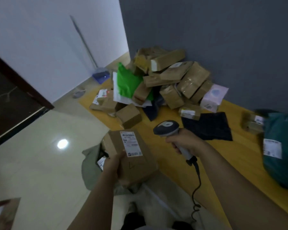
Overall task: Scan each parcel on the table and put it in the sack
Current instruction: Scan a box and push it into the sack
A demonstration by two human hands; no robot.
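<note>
My left hand (113, 165) grips a brown cardboard parcel (131, 160) with a white shipping label on top, held over the table's near-left edge. Beneath it, off the table's edge, lies the grey sack (90, 168), open, with another labelled parcel showing inside. My right hand (184, 141) grips the handle of a grey barcode scanner (167, 127); its head points toward the far parcels and its coiled cable hangs down. A heap of brown parcels (176, 78) and a green bag (128, 83) sit at the far end of the wooden table (173, 163).
A black flat mailer (208, 126), a pink mailer (214, 97) and a big teal bag (281, 150) lie on the table's right side against the grey wall. A dustpan (101, 75) leans in the far corner. A brown box (3, 213) sits on the floor lower left.
</note>
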